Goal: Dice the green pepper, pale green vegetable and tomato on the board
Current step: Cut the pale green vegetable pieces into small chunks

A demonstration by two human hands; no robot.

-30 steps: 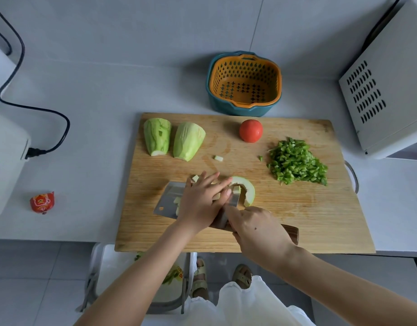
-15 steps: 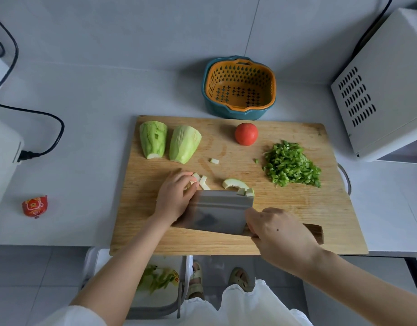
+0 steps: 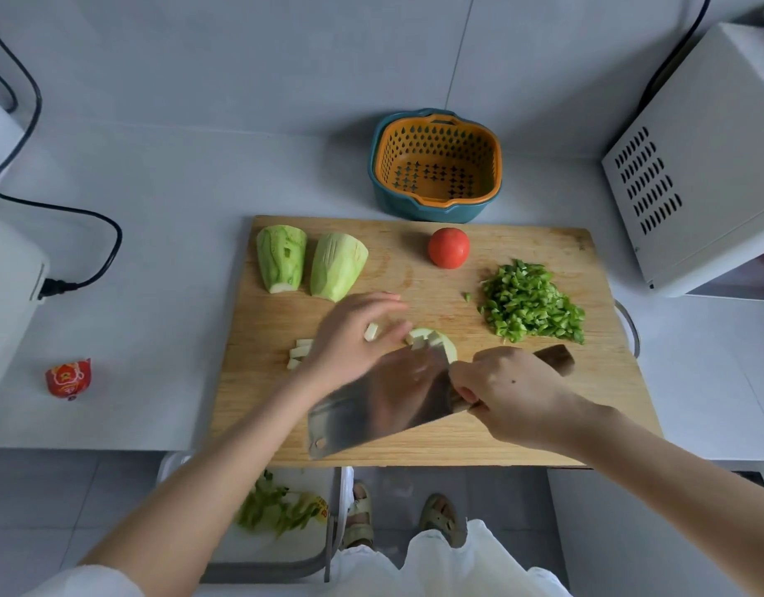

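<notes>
On the wooden board (image 3: 543, 424) lie two large pale green vegetable pieces (image 3: 311, 265) at the back left, a whole tomato (image 3: 448, 247) at the back, and a heap of diced green pepper (image 3: 528, 301) on the right. A partly cut pale slice (image 3: 436, 340) and small cubes (image 3: 300, 353) lie mid-board. My right hand (image 3: 513, 398) grips the cleaver (image 3: 380, 407) by its wooden handle, blade tilted flat over the board's front. My left hand (image 3: 354, 338), fingers spread and blurred, hovers over the cut bits; one cube (image 3: 370, 331) sticks to a finger.
An orange strainer basket in a teal bowl (image 3: 436, 165) stands behind the board. A white appliance (image 3: 707, 165) is at the right, another with a black cable (image 3: 9, 286) at the left. A red packet (image 3: 68, 378) lies on the counter. A bin with peelings (image 3: 281, 510) sits below.
The cleaver swung from upright beside the slice to tilted flat near the board's front edge. My left hand left the blade and moved back and right over the cut pieces.
</notes>
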